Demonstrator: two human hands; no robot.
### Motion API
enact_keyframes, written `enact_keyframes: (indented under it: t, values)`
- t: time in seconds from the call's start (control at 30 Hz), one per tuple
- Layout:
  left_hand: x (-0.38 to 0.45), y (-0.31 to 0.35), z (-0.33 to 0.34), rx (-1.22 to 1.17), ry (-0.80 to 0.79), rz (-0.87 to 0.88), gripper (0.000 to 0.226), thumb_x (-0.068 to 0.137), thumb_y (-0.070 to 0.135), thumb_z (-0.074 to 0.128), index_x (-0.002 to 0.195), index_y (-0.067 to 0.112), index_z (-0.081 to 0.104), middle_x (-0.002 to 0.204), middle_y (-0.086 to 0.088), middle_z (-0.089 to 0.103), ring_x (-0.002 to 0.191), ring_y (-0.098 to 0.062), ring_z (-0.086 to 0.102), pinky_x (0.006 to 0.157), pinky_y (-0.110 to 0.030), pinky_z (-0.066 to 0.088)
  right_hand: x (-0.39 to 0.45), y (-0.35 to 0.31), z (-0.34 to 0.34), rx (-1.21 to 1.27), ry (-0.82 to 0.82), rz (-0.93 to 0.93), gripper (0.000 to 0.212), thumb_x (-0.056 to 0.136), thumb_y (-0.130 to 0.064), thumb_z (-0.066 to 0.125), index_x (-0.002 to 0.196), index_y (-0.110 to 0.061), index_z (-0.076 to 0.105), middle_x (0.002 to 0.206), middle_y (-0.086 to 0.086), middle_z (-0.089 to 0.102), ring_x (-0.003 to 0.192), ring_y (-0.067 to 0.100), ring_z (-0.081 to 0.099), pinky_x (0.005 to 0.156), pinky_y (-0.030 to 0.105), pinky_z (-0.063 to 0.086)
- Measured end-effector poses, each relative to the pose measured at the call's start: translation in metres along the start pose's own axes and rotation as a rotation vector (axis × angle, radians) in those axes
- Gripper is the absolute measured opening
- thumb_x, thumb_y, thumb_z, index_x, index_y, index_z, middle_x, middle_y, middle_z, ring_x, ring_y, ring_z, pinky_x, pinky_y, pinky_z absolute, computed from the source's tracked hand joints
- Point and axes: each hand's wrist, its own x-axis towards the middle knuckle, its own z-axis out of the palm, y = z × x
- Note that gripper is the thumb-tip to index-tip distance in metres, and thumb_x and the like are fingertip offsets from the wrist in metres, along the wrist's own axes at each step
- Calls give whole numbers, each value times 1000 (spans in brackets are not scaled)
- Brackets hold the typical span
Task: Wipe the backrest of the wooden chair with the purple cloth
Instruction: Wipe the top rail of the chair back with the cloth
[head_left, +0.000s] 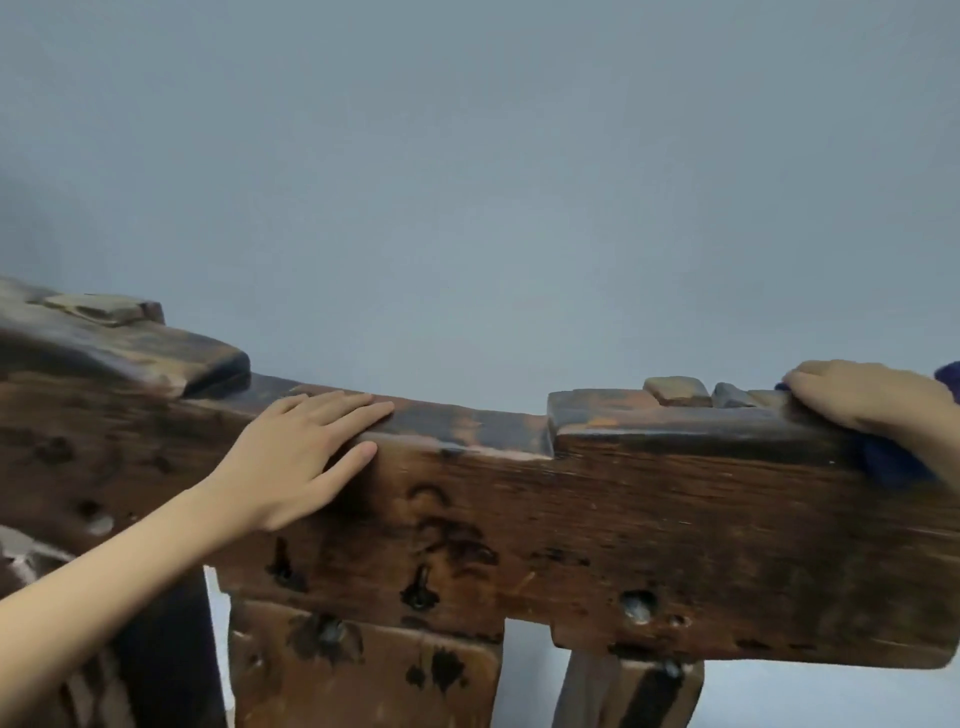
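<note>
The chair's dark, worn wooden backrest (649, 519) fills the lower half of the view as a thick top rail with knots and holes. My left hand (301, 457) lies flat on the rail's upper edge left of centre, fingers spread, holding nothing. My right hand (872, 402) presses down on the rail's top at the far right, over the purple cloth (893, 460). Cloth shows below the palm on the rail's front face and at the frame's right edge; most of it is hidden under the hand.
A plain grey-blue wall (467, 182) stands right behind the chair. Raised wooden blocks (675, 391) and pegs stick up from the rail's top near my right hand. Wooden slats (363, 670) and a post (628, 693) run down below the rail.
</note>
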Motion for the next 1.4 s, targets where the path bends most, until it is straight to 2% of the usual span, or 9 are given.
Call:
enact_keyframes:
  t: [0.27, 0.43, 0.63, 0.73, 0.87, 1.0, 1.13, 1.3, 1.4]
  values:
    - [-6, -38, 5, -37, 91, -93, 57, 100, 68, 17, 144, 49, 48, 146, 18, 55, 136, -10, 49, 104, -34, 35, -77, -113, 26, 120, 365, -182, 49, 94, -42, 28, 137, -45, 51, 132, 7, 67, 115, 38, 62, 80, 44, 46]
    - [-11, -43, 7, -75, 88, -43, 48, 101, 66, 14, 144, 64, 35, 150, 24, 48, 138, -6, 43, 108, -37, 32, -120, -240, 35, 70, 244, -497, 47, 98, -38, 32, 143, -45, 45, 136, 5, 65, 119, 37, 62, 88, 45, 48]
    - [-11, -52, 9, -145, 65, -1, 49, 96, 67, 31, 145, 63, 33, 155, 27, 39, 141, -6, 36, 113, -36, 22, -141, -380, 62, 248, 66, -724, 43, 93, -31, 31, 130, -29, 54, 130, 0, 65, 115, 33, 59, 73, 42, 35]
    - [-12, -54, 5, -192, 81, 7, 49, 96, 63, 41, 144, 57, 41, 154, 26, 42, 142, -6, 38, 114, -35, 23, -146, -384, 55, 260, 41, -754, 42, 96, -29, 32, 132, -27, 51, 134, -2, 62, 117, 33, 59, 76, 42, 40]
    - [-22, -63, 2, -235, 96, 38, 48, 96, 57, 43, 144, 56, 43, 155, 23, 43, 147, -6, 34, 120, -35, 21, -151, -333, 58, 272, 72, -671, 17, 100, -25, 34, 108, -24, 50, 122, -3, 63, 103, 28, 62, 81, 44, 52]
    - [-24, -64, 1, -201, 77, 64, 51, 94, 61, 43, 145, 60, 38, 157, 23, 40, 149, -7, 32, 119, -36, 21, -159, -302, 63, 181, 160, -541, 32, 105, -35, 31, 123, -24, 56, 136, -3, 56, 119, 26, 59, 88, 45, 53]
    - [-13, -66, -1, -142, 32, 98, 58, 93, 68, 36, 149, 59, 28, 159, 24, 37, 149, -7, 31, 117, -39, 26, -159, -327, 60, 134, 208, -500, 34, 105, -39, 29, 124, -29, 56, 132, -6, 63, 109, 27, 64, 75, 40, 50]
    - [-6, -81, -4, -5, 41, 0, 87, 82, 82, 28, 149, 31, 47, 154, 9, 50, 146, -18, 41, 112, -38, 37, -176, -421, 57, 227, 73, -713, 44, 106, -39, 30, 148, -36, 43, 157, -12, 43, 140, 25, 45, 103, 47, 44]
    - [-10, -89, -7, 47, 59, -53, 103, 78, 89, 27, 144, 14, 53, 147, -3, 58, 136, -21, 52, 111, -37, 42, -185, -412, 58, 326, 18, -819, 51, 104, -46, 27, 155, -45, 31, 162, -23, 29, 150, 17, 33, 115, 47, 39]
